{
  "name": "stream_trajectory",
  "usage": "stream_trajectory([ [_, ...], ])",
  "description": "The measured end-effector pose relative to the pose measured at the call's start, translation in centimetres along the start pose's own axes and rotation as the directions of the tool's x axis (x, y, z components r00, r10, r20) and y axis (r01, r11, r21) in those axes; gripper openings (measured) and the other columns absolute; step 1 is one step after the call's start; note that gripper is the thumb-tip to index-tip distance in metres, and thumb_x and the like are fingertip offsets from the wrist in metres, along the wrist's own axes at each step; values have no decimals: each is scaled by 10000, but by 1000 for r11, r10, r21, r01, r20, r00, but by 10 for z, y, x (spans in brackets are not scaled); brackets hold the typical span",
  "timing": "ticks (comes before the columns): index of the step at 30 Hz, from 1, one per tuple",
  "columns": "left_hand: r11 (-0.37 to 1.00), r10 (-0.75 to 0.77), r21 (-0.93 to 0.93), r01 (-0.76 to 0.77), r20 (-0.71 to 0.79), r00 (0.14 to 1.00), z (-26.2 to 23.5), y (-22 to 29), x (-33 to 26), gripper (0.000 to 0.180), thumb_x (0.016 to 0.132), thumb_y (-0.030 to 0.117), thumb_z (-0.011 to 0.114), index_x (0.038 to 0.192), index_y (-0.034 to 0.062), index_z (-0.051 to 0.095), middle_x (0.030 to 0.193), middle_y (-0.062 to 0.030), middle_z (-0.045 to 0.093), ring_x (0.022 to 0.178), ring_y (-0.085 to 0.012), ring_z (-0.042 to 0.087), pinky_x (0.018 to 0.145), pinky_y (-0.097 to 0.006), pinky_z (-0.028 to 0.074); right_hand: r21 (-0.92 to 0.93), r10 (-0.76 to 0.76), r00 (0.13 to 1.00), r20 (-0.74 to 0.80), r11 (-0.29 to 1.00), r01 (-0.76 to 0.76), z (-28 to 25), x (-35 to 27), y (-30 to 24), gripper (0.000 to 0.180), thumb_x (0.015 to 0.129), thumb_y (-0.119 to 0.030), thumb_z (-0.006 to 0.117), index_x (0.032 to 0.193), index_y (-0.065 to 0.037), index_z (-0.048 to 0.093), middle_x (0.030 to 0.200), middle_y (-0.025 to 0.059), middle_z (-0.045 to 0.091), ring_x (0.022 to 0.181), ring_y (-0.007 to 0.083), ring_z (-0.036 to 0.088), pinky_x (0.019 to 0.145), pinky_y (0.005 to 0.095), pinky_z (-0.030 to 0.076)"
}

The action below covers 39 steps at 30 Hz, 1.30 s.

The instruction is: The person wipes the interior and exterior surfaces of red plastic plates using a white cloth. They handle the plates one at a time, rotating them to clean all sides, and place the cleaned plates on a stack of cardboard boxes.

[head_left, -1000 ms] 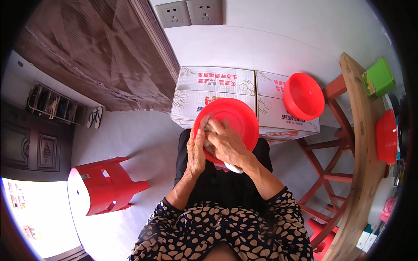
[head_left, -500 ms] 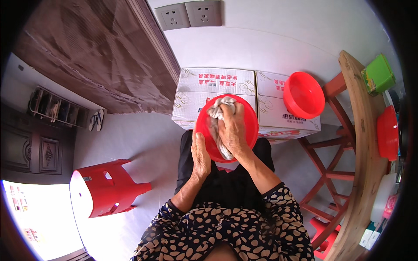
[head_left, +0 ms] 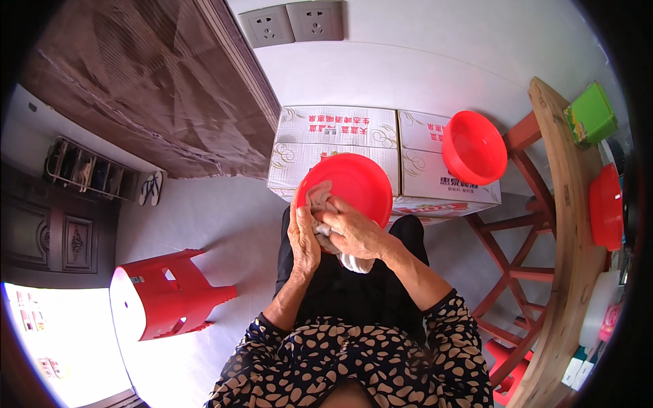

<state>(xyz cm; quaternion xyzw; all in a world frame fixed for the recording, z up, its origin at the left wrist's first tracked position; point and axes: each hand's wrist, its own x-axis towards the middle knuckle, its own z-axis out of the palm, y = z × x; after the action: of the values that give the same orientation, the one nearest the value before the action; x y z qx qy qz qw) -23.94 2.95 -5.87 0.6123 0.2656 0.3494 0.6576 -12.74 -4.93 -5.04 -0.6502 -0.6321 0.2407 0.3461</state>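
A red plastic basin [head_left: 364, 187] is held above my lap, its inside facing up. My left hand [head_left: 303, 238] grips its near left rim, thumb over the edge and the other fingers hidden beneath. My right hand [head_left: 350, 231] is closed around a pale cloth [head_left: 355, 263], pressing it against the near left part of the basin's inside and rim. Part of the cloth hangs over the near rim. A second red basin [head_left: 475, 148] rests on the cartons to the right.
White cartons [head_left: 340, 126] stand ahead against the wall. On the left lies a red plastic stool [head_left: 166, 294], tipped on its side. A wooden table [head_left: 568, 272] at right carries a green box [head_left: 590, 115] and another red basin [head_left: 605, 207]. Slippers [head_left: 150, 188] lie far left.
My right hand and the cloth have moved from the middle of the basin toward its near left rim. The basin has shifted slightly left and tilted a little.
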Motion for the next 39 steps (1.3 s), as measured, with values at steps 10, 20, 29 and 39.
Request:
stream_trajectory([
  [10,998,64,18,-63,-81,995,8,9,5,625,962,459,404,1399,20,320,1365,-130,422,1245,-216,401,1048,-343,302,-523,112,854,-509,748,-410,-12,13,-4,241,685,-108,675,886,15,625,1039,159,470,881,295,543,594,332,552],
  [20,997,66,50,-65,-33,997,10,3,0,617,969,464,371,1396,20,323,1345,-144,443,1232,-227,418,1040,-345,310,-219,422,895,-147,868,-446,-1,-6,-17,177,709,-84,636,884,-59,637,1028,191,515,793,369,620,653,439,526],
  [29,989,70,135,-64,-36,997,2,1,0,588,975,446,366,1385,25,346,1312,-148,473,1192,-227,456,1014,-339,341,228,72,996,-54,972,-58,9,-6,5,326,723,-13,538,1045,-8,587,1089,175,513,1016,347,540,865,409,464],
  [39,986,30,-153,-71,-259,965,-39,-6,33,549,982,385,387,1379,9,335,1336,-136,441,1203,-229,444,1013,-342,359,106,164,965,-205,984,-144,-79,-46,34,391,752,-51,519,1141,-76,548,985,162,563,947,299,572,772,406,492],
])
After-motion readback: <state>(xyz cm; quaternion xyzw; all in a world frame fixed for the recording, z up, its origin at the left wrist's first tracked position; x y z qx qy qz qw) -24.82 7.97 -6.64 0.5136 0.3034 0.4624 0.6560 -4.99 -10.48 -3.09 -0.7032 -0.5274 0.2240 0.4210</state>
